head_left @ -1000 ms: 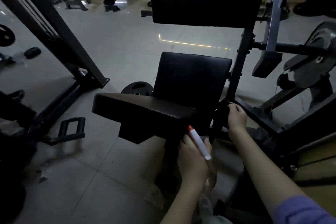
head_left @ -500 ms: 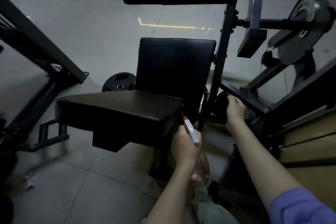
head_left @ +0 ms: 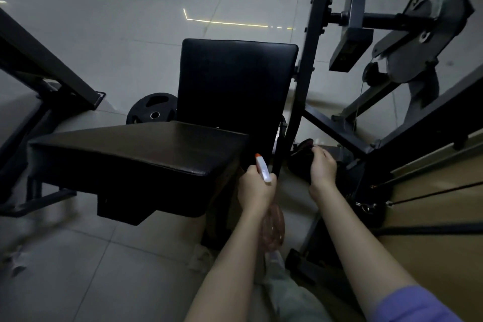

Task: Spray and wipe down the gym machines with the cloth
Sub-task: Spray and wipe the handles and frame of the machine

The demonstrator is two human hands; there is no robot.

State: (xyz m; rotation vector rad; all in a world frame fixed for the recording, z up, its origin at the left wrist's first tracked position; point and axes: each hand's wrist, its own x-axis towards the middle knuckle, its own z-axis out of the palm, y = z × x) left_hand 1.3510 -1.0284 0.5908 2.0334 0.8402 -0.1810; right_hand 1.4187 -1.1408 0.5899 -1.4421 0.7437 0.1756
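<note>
Left of the gripped bottle lay the black seat pad (head_left: 136, 149), matte and creased along its near edge, with the back pad (head_left: 235, 81) upright beyond it. The left hand (head_left: 257, 188) was clenched round the spray bottle (head_left: 262, 168): white head and orange nozzle tip above the fist, clear pinkish body below it. Right of that grip, past a thin black post (head_left: 278, 154), the right hand (head_left: 322, 167) clutched a dark cloth (head_left: 300, 162) low against the machine frame (head_left: 308, 60). Since half a second earlier both grasps were unchanged; the view had tipped downward, and the cloth hand sat slightly lower.
</note>
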